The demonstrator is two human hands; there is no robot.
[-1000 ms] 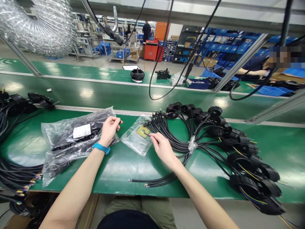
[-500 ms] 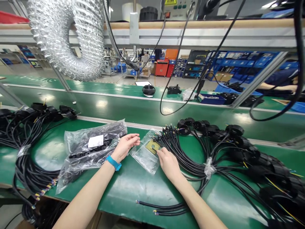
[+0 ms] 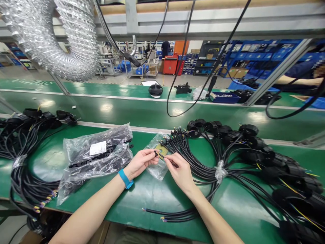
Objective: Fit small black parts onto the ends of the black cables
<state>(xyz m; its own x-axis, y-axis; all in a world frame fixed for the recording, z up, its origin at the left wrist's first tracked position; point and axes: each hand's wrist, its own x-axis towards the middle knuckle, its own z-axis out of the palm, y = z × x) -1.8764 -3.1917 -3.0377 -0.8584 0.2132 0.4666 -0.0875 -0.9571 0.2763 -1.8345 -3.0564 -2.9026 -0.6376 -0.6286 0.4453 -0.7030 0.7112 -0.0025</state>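
Note:
My left hand [image 3: 142,162], with a blue band at the wrist, pinches a small black part [image 3: 155,153] between thumb and fingertips. Opposite it, my right hand [image 3: 179,169] is closed around the end of a black cable [image 3: 161,156], whose tip points at the black part; whether they touch I cannot tell. Below both hands lies a clear plastic bag [image 3: 157,172] with a yellowish square piece [image 3: 162,149], partly hidden by fingers and cables. To the right spreads a tied bundle of black cables [image 3: 203,169], with several tips near the yellowish piece.
A clear bag of black parts [image 3: 99,162] with a white label lies left. Another cable bundle [image 3: 25,176] fills the far left. Black round housings [image 3: 276,162] line the right. Loose cable ends [image 3: 175,217] lie near the front edge. A foil duct [image 3: 73,37] and cords hang above.
My right hand has lifted a cable end off the yellowish piece. My left hand has moved right with the small black part, bringing both together. The camera view has tilted down slightly.

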